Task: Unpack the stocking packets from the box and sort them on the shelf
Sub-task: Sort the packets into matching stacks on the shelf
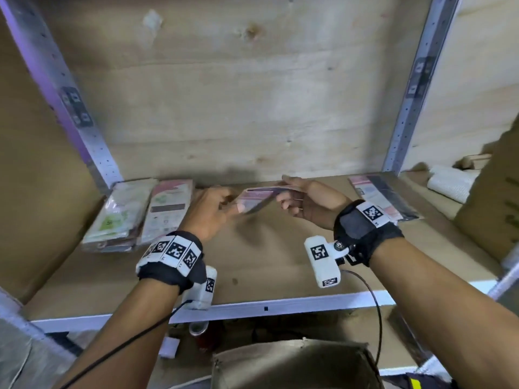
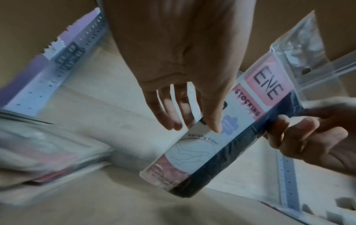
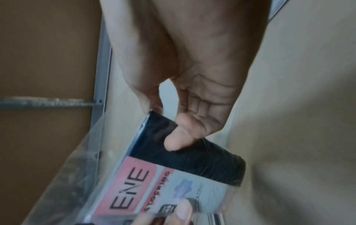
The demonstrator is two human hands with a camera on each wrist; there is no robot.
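Both hands hold one stocking packet (image 1: 257, 197) in the air over the middle of the shelf (image 1: 266, 307). It is a clear sleeve with a pink "ENE STOCKING" label and dark stockings inside (image 2: 202, 152) (image 3: 134, 182). My left hand (image 1: 233, 206) (image 2: 192, 124) pinches its left side, thumb on the printed face. My right hand (image 1: 286, 200) (image 3: 165, 126) grips the dark edge. Two stacks of packets (image 1: 118, 217) (image 1: 168, 211) lie at the shelf's left end. Another dark packet (image 1: 384, 197) lies at the right. The cardboard box (image 1: 295, 360) stands open below the shelf's front edge.
Metal uprights (image 1: 98, 153) (image 1: 404, 108) frame the bay, with a plywood back wall behind. A white roll (image 1: 452, 183) and a brown carton (image 1: 491, 206) sit beyond the right upright. Brown cardboard lines the left side (image 1: 33, 192). Bare shelf board shows between the stacks.
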